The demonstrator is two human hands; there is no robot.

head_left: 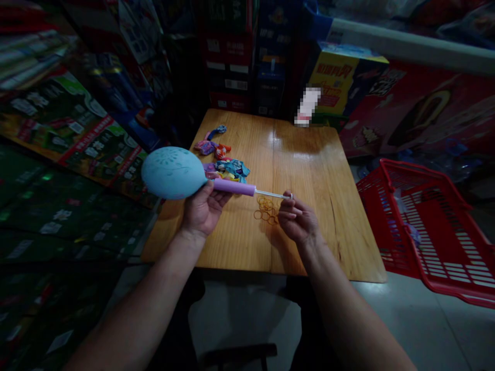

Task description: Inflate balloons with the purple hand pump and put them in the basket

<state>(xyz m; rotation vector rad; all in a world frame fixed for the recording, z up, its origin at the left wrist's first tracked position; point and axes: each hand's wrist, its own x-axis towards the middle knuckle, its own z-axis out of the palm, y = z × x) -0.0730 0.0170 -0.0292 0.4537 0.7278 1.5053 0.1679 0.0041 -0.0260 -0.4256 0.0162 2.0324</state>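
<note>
My left hand (204, 208) grips a purple stick handle (234, 186) with an inflated pale blue balloon (172, 173) on its end, printed with a faint floral pattern. A thin white tube (268, 194) runs from the handle towards my right hand (297, 219). Its curled fingertips sit just below the tube's tip, and I cannot tell whether they touch it. Under that hand lie thin amber rubber bands (266, 210) on the wooden table (309, 170). Further left is a heap of deflated multicoloured balloons (220, 159), partly hidden behind the blue balloon.
Stacked printed boxes (228, 67) rise behind the table and along the left. A blurred white object (308, 106) stands at the far edge. A red plastic basket (410, 221) sits on the floor to the right of the table.
</note>
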